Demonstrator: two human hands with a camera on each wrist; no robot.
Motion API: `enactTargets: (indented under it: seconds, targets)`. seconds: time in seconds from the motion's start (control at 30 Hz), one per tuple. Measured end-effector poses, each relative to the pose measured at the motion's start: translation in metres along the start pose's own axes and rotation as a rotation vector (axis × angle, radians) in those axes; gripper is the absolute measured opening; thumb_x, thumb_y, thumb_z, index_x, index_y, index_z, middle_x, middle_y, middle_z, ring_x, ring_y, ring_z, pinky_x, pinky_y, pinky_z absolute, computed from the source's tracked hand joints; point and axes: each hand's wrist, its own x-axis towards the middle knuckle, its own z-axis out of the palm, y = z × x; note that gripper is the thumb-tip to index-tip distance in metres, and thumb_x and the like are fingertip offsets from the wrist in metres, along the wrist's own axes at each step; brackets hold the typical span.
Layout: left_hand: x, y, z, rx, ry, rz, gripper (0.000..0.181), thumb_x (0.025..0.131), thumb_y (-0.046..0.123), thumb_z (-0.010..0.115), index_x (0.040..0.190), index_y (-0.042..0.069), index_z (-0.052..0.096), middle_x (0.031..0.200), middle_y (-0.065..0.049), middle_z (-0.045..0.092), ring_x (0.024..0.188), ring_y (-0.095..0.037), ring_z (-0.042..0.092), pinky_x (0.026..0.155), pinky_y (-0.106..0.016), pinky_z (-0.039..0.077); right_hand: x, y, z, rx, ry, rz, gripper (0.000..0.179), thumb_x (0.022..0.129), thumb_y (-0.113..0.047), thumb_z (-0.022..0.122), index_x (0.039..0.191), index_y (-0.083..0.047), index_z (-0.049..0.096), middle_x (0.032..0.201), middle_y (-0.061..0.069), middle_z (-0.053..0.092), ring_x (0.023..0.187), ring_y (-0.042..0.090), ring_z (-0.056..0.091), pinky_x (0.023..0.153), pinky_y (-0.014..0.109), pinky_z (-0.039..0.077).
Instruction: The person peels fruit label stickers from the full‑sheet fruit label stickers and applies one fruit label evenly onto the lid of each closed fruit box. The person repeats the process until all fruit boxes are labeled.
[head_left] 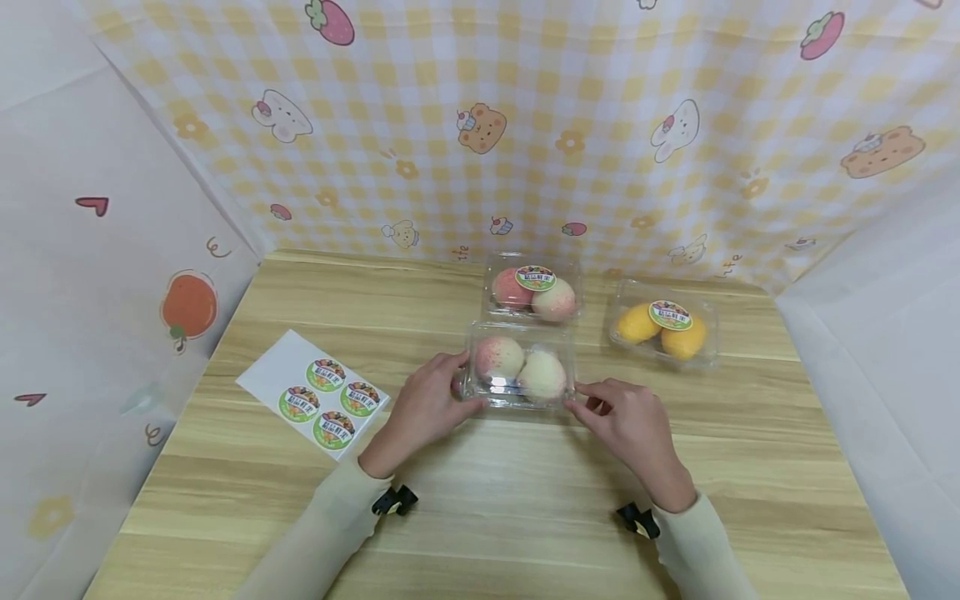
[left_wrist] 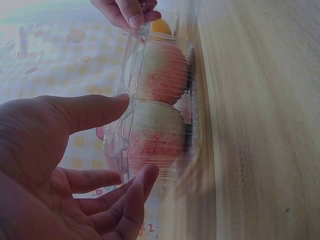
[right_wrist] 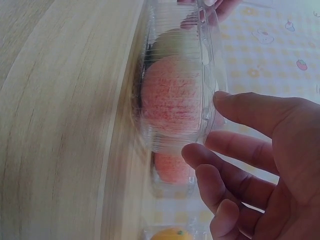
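Wrist views: clear box [left_wrist: 150, 100] blurred, hands [left_wrist: 60, 165] cropped.

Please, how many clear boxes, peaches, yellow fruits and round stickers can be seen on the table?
Clear boxes: 3
Peaches: 4
Yellow fruits: 2
Round stickers still on the sheet: 4
Round stickers on box lids: 2
Total: 15

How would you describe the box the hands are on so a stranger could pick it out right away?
On the wooden table, three clear plastic clamshell boxes sit toward the far edge. The one meant is the nearest clamshell box, holding two pink-and-cream peaches, with the left hand and right hand at its ends. Unlike the other peach box and the mango box, its lid has no round sticker.
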Motion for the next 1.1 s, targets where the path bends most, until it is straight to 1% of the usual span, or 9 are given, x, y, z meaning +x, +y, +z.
enactTargets:
  seconds: [0.2, 0.4, 0.63, 0.8, 1.0, 1.07, 1.1]
  targets:
    - [0.0001, 0.0011, 0.0001, 0.003, -0.004, -0.002, 0.082, 0.086, 0.035, 0.096, 0.152, -0.001, 0.062, 0.131, -0.015, 0.071, 0.093, -0.024, 0.064, 0.088, -0.049, 0.056, -0.0005, 0.0009, -0.0005, 0.003, -0.003, 0.004, 0.023, 0.090, -0.025, 0.094, 0.103, -0.007, 0.089, 0.078, -0.003, 0.076, 0.062, 0.006, 0.065, 0.056, 0.027, 0.053]
    - [0.0008, 0.0015, 0.0004, 0.004, -0.006, -0.001, 0.082, 0.087, 0.035, 0.095, 0.152, -0.001, 0.062, 0.132, -0.016, 0.070, 0.094, -0.024, 0.064, 0.085, -0.047, 0.055, -0.0005, 0.0019, -0.0007, 0.009, 0.002, -0.005, 0.022, 0.090, -0.024, 0.094, 0.103, -0.007, 0.089, 0.078, -0.004, 0.076, 0.063, 0.006, 0.066, 0.056, 0.027, 0.053]
    - [0.0012, 0.0021, 0.0014, -0.004, -0.014, -0.005, 0.082, 0.087, 0.035, 0.096, 0.152, -0.001, 0.062, 0.128, -0.014, 0.070, 0.090, -0.021, 0.062, 0.081, -0.045, 0.054, -0.0005, 0.0030, -0.0015, 0.006, 0.013, -0.018, 0.022, 0.089, -0.023, 0.095, 0.103, -0.007, 0.089, 0.078, -0.003, 0.076, 0.062, 0.006, 0.066, 0.056, 0.027, 0.053]
    - [0.0010, 0.0024, 0.0013, -0.007, -0.013, -0.002, 0.082, 0.087, 0.034, 0.096, 0.152, -0.002, 0.062, 0.127, -0.013, 0.070, 0.088, -0.020, 0.061, 0.081, -0.044, 0.053, -0.0005, 0.0025, -0.0024, 0.007, 0.006, -0.009, 0.022, 0.089, -0.023, 0.094, 0.103, -0.006, 0.089, 0.078, -0.003, 0.076, 0.063, 0.006, 0.065, 0.057, 0.028, 0.054]
    - [0.0023, -0.0023, 0.0027, -0.046, -0.020, -0.013, 0.083, 0.087, 0.035, 0.096, 0.155, 0.002, 0.060, 0.115, -0.006, 0.068, 0.087, -0.017, 0.061, 0.077, -0.039, 0.051, -0.0004, 0.0022, -0.0028, 0.008, 0.000, -0.004, 0.022, 0.090, -0.023, 0.094, 0.103, -0.006, 0.088, 0.078, -0.003, 0.076, 0.063, 0.006, 0.065, 0.057, 0.028, 0.054]
    - [0.0022, -0.0047, 0.0031, -0.070, -0.025, -0.016, 0.084, 0.087, 0.034, 0.096, 0.157, 0.004, 0.059, 0.117, -0.005, 0.068, 0.089, -0.018, 0.062, 0.078, -0.039, 0.052, -0.0005, 0.0021, -0.0029, 0.007, 0.001, -0.006, 0.022, 0.090, -0.023, 0.094, 0.103, -0.006, 0.088, 0.078, -0.003, 0.076, 0.063, 0.006, 0.065, 0.057, 0.028, 0.054]
    - [0.0019, -0.0061, 0.0031, -0.082, -0.027, -0.014, 0.084, 0.087, 0.033, 0.096, 0.158, 0.005, 0.059, 0.120, -0.005, 0.069, 0.091, -0.018, 0.064, 0.079, -0.039, 0.053, -0.0006, 0.0020, -0.0029, 0.006, 0.001, -0.006, 0.022, 0.090, -0.023, 0.094, 0.103, -0.006, 0.088, 0.078, -0.003, 0.076, 0.063, 0.006, 0.065, 0.057, 0.028, 0.054]
